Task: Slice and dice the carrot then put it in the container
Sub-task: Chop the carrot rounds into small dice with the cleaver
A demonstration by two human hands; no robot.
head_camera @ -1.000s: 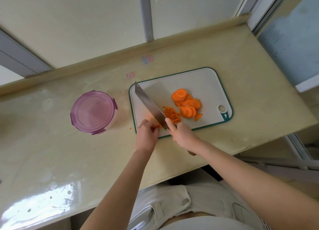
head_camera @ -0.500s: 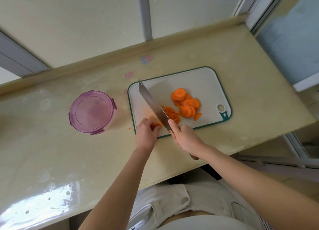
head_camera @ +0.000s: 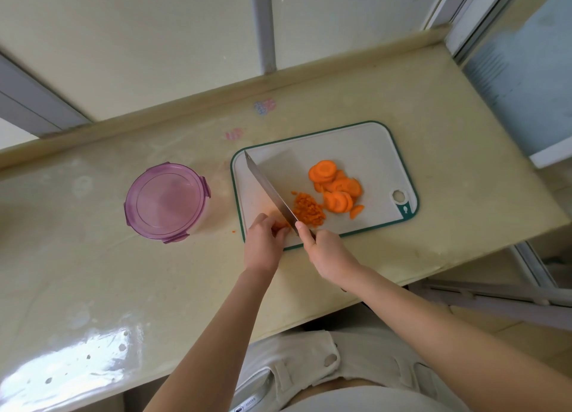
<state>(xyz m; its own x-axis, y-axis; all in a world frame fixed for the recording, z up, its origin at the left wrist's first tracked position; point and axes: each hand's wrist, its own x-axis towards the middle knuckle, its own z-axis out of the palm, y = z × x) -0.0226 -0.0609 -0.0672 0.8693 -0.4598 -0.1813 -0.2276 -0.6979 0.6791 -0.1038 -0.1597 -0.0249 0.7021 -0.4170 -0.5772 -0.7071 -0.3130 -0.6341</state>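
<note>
A white cutting board (head_camera: pixel 365 145) with a green rim lies on the counter. On it are a pile of round carrot slices (head_camera: pixel 335 187) and a heap of diced carrot (head_camera: pixel 308 210). My right hand (head_camera: pixel 328 250) grips the handle of a large knife (head_camera: pixel 267 190), whose blade runs diagonally across the board's left part. Left of the blade, my left hand (head_camera: pixel 263 244) pinches a small bit of carrot (head_camera: pixel 280 225) with curled fingers at the board's near edge. A round container with a purple lid (head_camera: pixel 165 201) stands left of the board, closed.
The cream counter (head_camera: pixel 123 288) runs left to right with a raised back ledge along the wall. A tiny carrot crumb (head_camera: pixel 234 231) lies between the container and the board. The counter's near edge is just behind my wrists; its right end stops beside a window frame.
The knife blade has shifted a little between the frames, chopping beside my left fingers. Both hands stay at the board's near left corner. The carrot piles are unchanged.
</note>
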